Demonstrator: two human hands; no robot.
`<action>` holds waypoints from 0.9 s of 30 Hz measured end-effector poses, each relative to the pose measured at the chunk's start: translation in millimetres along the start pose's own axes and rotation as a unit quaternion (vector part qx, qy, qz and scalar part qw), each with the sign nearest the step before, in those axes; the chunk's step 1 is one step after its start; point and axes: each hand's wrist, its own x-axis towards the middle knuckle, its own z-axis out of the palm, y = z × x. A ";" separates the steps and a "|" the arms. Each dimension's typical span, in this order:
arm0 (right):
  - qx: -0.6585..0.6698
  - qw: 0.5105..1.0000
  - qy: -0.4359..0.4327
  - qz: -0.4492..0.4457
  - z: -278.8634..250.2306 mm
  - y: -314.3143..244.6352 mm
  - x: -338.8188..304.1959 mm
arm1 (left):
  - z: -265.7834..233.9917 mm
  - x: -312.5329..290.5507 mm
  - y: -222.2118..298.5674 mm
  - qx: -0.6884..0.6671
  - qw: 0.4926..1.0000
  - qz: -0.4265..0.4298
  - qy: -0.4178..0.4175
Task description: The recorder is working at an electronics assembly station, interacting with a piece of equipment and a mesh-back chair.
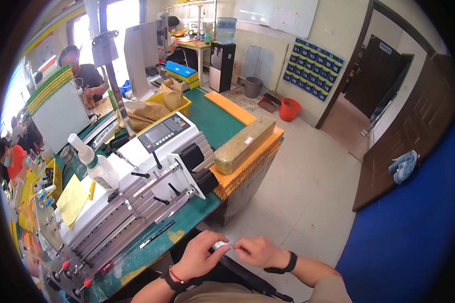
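Observation:
Both my hands are in front of me, off the near edge of the green worktable. My left hand (202, 254) is closed round a small silvery-white object (221, 245), whose kind I cannot make out. Beside it, my right hand (260, 252) is closed in a pinch at the object's right end. Whatever lies between those right fingertips is too small to name. A long black shape (240, 276) lies below the hands, over my lap.
On the green table (159, 242) stands a white machine (159, 139) with metal rails, levers and a control panel. A spray bottle (98, 166) rests on it. Orange strips carry a tan block (245, 146) at the table's right end. Another person (88, 76) sits across the table.

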 end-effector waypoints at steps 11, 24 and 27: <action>0.191 0.977 -0.055 -0.079 96.3 -88.5 77.2 | -81.4 -115.1 11.6 0.056 0.987 -0.085 0.124; 0.075 0.992 0.089 -0.038 99.7 -112.6 130.9 | -82.1 -104.9 -18.9 -0.298 0.899 -0.199 0.252; 0.037 0.970 0.220 0.100 84.5 -84.4 153.7 | -68.0 -90.6 -42.1 -0.367 0.879 -0.212 0.218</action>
